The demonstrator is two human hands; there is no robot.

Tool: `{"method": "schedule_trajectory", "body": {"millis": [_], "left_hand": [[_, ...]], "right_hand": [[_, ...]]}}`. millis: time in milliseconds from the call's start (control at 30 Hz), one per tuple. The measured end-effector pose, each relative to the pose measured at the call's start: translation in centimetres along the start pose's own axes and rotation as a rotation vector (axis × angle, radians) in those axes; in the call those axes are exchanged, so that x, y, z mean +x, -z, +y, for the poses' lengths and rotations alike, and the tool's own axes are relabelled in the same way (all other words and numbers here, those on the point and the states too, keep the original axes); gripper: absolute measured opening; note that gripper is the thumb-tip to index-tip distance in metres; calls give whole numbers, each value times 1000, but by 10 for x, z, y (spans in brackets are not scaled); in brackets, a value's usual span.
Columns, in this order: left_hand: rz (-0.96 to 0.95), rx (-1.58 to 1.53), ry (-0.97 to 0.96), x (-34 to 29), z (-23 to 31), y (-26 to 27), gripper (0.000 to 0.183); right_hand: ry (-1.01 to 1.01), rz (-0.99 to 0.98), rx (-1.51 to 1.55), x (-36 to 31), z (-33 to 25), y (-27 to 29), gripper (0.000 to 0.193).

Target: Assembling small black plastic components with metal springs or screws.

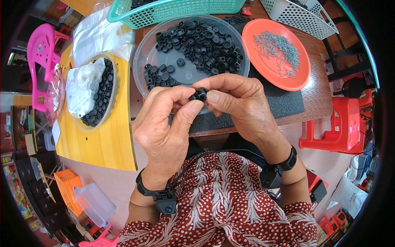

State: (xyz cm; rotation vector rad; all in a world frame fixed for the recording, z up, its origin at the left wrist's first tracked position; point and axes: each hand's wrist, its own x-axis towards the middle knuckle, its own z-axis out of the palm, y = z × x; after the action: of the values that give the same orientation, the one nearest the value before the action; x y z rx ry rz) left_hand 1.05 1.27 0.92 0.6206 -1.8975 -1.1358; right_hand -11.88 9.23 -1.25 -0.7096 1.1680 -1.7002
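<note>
Between the fingertips of both hands is a small round black plastic part, glossy on the side that shows. My left hand pinches it from the left with thumb and forefinger. My right hand grips it from the right the same way. Just beyond them stands a clear round tub with many loose black caps in it, heaped at the back and right, with a smaller group at the left. An orange-red plate at the right bears a pile of small silvery pins or screws.
A teal basket and a white basket stand at the back. On the yellow table at left is another tub with black parts and a plastic bag. Red stools stand at right, a pink chair at left.
</note>
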Motion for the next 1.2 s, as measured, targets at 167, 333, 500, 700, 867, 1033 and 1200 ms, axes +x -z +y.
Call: {"method": "schedule_trajectory", "body": {"millis": [167, 333, 500, 700, 867, 1033, 1200], "left_hand": [[-49, 99, -43, 1, 2, 1, 18], [-52, 94, -36, 1, 0, 1, 16], [-65, 86, -17, 3, 1, 2, 16], [-86, 37, 14, 2, -2, 3, 18], [-81, -57, 105, 1, -5, 2, 21], [-68, -66, 96, 3, -8, 0, 24], [-92, -52, 119, 4, -7, 1, 23]], "right_hand": [[-13, 31, -8, -2, 1, -1, 18], [20, 41, -53, 0, 4, -1, 19], [35, 44, -70, 0, 4, -2, 19], [60, 63, -110, -2, 3, -6, 18], [41, 88, -174, -2, 1, -6, 17], [53, 83, -167, -1, -2, -5, 13], [16, 100, -108, -2, -4, -4, 12]]}}
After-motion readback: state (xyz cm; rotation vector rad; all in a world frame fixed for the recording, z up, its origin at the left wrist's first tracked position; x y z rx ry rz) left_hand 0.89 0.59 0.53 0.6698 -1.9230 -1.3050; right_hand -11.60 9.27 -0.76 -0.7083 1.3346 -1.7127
